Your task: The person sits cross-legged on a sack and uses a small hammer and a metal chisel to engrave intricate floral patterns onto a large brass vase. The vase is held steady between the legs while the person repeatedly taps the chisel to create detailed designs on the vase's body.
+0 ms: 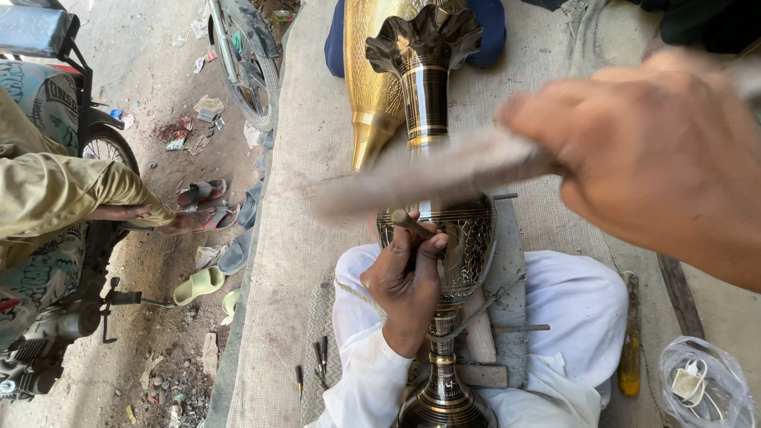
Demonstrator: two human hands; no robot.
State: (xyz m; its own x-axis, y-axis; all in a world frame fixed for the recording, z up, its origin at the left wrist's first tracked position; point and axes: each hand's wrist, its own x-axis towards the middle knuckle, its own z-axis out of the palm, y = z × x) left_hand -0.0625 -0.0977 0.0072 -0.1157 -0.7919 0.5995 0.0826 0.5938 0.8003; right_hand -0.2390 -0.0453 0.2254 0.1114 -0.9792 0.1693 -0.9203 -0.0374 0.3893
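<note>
Brass, engraved tall vase (468, 246) lies lengthwise away from the person, left hand (406, 281) pinching a short punch (411, 224) against it, right hand (650, 150) clenched around a blurred hammer (420, 178) above.

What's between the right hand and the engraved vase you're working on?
In the head view, a blurred stick-like tool held in the right hand reaches across above the vase; the left hand holds a small chisel against it.
</note>
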